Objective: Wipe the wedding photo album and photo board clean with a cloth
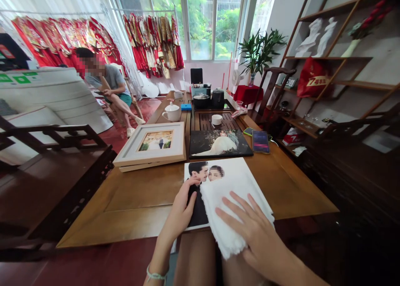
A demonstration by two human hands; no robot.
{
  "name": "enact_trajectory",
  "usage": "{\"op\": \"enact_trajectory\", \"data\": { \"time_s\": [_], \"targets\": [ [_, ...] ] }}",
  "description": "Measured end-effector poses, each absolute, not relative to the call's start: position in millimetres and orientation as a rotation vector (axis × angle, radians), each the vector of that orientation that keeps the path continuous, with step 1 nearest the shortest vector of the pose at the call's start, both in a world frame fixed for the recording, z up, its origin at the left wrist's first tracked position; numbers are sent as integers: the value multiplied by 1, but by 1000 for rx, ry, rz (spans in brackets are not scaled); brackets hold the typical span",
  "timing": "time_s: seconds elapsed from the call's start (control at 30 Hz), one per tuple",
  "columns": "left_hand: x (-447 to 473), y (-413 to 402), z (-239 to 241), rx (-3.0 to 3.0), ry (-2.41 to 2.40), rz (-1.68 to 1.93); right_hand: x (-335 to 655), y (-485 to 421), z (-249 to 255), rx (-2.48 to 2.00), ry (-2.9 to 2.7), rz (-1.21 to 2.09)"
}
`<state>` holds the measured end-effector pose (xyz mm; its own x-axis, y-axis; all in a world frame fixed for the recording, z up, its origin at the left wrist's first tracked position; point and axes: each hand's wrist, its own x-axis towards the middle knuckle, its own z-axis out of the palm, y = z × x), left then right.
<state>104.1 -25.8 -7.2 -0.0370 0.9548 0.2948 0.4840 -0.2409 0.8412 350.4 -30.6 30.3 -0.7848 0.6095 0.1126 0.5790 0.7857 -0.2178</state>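
Note:
A photo panel (198,211) with a printed picture of a couple lies at the front edge of the wooden table, partly over my lap. My left hand (184,202) rests on its left side, fingers stretched out and thumb apart. A folded white cloth (220,232) covers much of the panel's right part. Flat on top of the cloth lies my right hand (250,221), its fingers spread. Just beyond the panel is a dark wedding photo panel (200,146), and left of that a framed photo (150,146) sits on another wooden frame.
A phone (261,142) stands at the table's right side. White cup (216,119), lidded white pot (171,111) and black kettle (218,98) are farther back on the table (137,194). Dark wooden chairs flank both sides. A seated person (112,86) is at the far left.

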Motion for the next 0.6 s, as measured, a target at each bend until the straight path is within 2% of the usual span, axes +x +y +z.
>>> {"op": "enact_trajectory", "data": {
  "time_s": [0.27,0.43,0.6],
  "targets": [
    [105,-25,-3,1766,1470,1244,331,37,39,-1211,-2659,267],
    [106,-27,-3,1740,1475,1248,301,-3,41,-1292,-2682,195],
    [107,-28,-2,1713,1489,1243,301,-53,38,-1089,-2769,372]
  ]
}}
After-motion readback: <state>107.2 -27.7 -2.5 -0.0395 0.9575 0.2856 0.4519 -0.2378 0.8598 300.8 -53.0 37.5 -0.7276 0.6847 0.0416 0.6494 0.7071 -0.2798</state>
